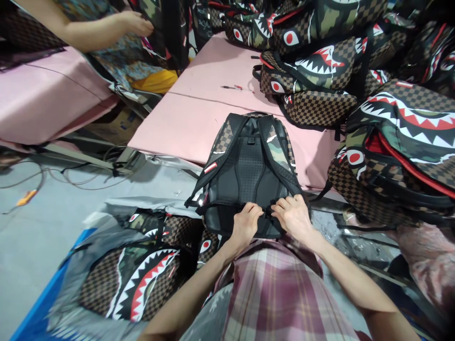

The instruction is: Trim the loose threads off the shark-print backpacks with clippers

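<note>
A backpack [250,175] lies back side up over the near table edge, its black padded panel and shoulder straps facing me. Close to its lower end, my left hand [248,221] pinches a black strap [220,206] that runs across the panel. My right hand [293,215], a short way to the right, also has its fingers closed on the black strap. A small dark part, perhaps a buckle, sits between my fingertips; its details are hidden.
Pink tables [199,99] carry several shark-mouth backpacks [313,66] at the right and back. A pen [231,87] lies mid-table. More backpacks [142,279] rest in grey plastic below left. A co-worker's arm [103,33] reaches across at upper left; a patterned sleeve [426,255] shows at right.
</note>
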{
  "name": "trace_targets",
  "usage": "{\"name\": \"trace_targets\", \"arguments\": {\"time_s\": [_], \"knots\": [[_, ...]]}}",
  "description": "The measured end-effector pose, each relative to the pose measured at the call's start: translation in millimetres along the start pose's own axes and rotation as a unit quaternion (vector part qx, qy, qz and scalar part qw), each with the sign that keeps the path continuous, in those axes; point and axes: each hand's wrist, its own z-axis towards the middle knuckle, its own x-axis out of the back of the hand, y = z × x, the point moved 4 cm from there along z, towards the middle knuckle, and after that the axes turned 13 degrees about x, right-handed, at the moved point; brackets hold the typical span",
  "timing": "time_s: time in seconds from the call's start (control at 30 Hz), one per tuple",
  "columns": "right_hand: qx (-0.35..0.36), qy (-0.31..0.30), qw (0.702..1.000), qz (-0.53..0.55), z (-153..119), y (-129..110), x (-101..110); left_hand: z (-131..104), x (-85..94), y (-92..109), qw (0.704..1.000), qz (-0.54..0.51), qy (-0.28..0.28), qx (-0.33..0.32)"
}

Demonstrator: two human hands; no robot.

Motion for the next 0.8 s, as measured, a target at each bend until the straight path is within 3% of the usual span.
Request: {"name": "trace_targets", "arguments": {"time_s": [0.37, 0.43, 0.5, 0.57, 0.6, 0.7, 0.8], "knots": [[-0.021, 0.001, 1.0, 0.017, -3.3, 0.4, -5.2, 1.6, -2.8, -1.2, 1.0, -0.01, -0.02, 0.014], [-0.038, 0.012, 0.998, 0.056, -7.2, 4.1, -7.1, 4.2, 3.0, -2.6, 0.997, -0.052, -0.056, 0.006], [-0.076, 0.047, 0.987, 0.134, -12.9, 12.2, -9.6, 6.7, 9.1, -2.8, 0.982, -0.11, -0.149, -0.044], [-0.129, 0.103, 0.957, 0.239, -18.9, 23.1, -13.6, 9.0, 15.6, -3.8, 0.962, -0.126, -0.218, -0.109], [-0.155, 0.135, 0.933, 0.295, -21.5, 28.7, -16.4, 11.0, 18.0, -5.5, 0.961, -0.102, -0.221, -0.133], [-0.222, 0.221, 0.837, 0.449, -26.2, 42.5, -27.3, 19.4, 16.7, -11.2, 0.973, 0.038, -0.165, -0.16], [-0.271, 0.27, 0.744, 0.548, -28.8, 49.9, -37.4, 25.3, 7.9, -11.7, 0.965, 0.131, -0.138, -0.183]]}}
